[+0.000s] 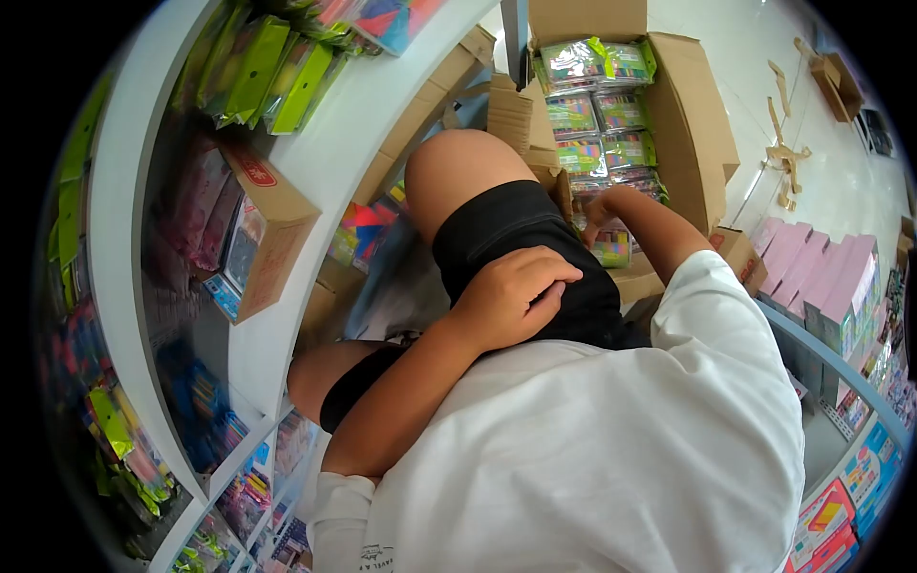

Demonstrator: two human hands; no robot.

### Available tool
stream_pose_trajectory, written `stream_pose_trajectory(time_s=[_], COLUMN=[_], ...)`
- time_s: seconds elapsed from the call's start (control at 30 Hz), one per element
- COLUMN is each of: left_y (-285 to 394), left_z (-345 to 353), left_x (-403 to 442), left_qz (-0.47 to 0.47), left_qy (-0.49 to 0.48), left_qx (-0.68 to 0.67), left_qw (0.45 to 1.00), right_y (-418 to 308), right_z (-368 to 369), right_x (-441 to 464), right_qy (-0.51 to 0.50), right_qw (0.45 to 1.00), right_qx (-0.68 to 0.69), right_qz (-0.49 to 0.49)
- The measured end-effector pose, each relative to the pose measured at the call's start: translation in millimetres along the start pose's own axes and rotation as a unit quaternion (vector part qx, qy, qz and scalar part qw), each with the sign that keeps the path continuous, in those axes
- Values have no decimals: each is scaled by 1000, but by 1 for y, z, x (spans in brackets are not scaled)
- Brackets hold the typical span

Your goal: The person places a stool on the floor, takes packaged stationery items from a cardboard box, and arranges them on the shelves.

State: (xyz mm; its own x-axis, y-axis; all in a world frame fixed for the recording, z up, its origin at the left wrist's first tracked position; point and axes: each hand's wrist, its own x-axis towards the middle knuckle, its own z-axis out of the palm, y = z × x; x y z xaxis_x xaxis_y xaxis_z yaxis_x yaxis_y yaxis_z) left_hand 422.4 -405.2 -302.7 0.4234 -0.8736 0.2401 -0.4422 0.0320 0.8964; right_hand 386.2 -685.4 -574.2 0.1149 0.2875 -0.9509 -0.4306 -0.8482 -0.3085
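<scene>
**Right hand reaches into open carton**

At left, a small carton sits on a shelf. The left hand rests on black shorts, fingers loosely curled. Farther right, packets fill the open carton; the right hand's grip cannot be told. Pink boxes stand at right.

2 hands: left hand on black shorts, right hand inside open carton, beside packs.

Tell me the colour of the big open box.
The box is plain brown, clearest in the head view.
</scene>
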Motion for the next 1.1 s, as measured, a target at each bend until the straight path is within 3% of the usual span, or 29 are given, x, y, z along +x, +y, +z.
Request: stream_pose_trajectory(time_s=[0.1, 0.23, 0.33, 0.4, 0.43, 0.5, 0.57, 0.6, 0.63, 0.7, 0.77, 0.83, 0.9, 0.97, 1.1], left_y=[-1, -1, -1, 0, 0, 0, 0, -1, -2, 3, 14, 30, 48, 48, 61], left_z=[-1, 2, 2, 3, 3, 3, 3, 2, 1, 3, 5, -7, -13, -25, -45], left_x=[0, 3, 7, 5, 5, 4, 2, 0, -1, 1, 5, 11, 11, 0, -35], left_qz=[-13, -18, -7, -2, 1, 9, -29, -21, -55, -80, -158, -161, -94, -114, -167], left_qy=[-2, 3, 6, 8, 8, 8, 3, 3, 5, 9, 99, 63, 122, 106, 200], left_qx=[3, 0, 3, 7, 8, 8, -23, -25, -67, -110, -236, -210, -275, -192, -190], left_qw=[1000, 1000, 1000, 1000, 1000, 1000, 999, 999, 996, 991, 954, 962, 949, 969, 946], right_y=[3, -4, -9, -7, -4, 13, 37, 25, 20, 9, -6, -62, -111, -159, -217], right_z=[7, 3, 1, 3, 3, 4, 7, 15, 27, 46, 64, 73, 75, 81, 79], right_x=[11, 5, -27, -55, -70, -102, -128, -167, -189, -217, -239, -283, -304, -309, -293], right_qy=[-53, -84, -31, 52, 53, 142, 191, 214, 222, 256, 299, 290, 206, 223, 158], right_qw=[992, 989, 991, 985, 985, 932, 866, 829, 828, 712, 622, 535, 539, 556, 605], right_qx=[110, 90, 117, 159, 159, 310, 378, 426, 424, 553, 592, 628, 636, 622, 622], right_qz=[30, 82, 60, -32, -33, -123, -266, -294, -291, -350, -417, -485, -512, -505, -472])
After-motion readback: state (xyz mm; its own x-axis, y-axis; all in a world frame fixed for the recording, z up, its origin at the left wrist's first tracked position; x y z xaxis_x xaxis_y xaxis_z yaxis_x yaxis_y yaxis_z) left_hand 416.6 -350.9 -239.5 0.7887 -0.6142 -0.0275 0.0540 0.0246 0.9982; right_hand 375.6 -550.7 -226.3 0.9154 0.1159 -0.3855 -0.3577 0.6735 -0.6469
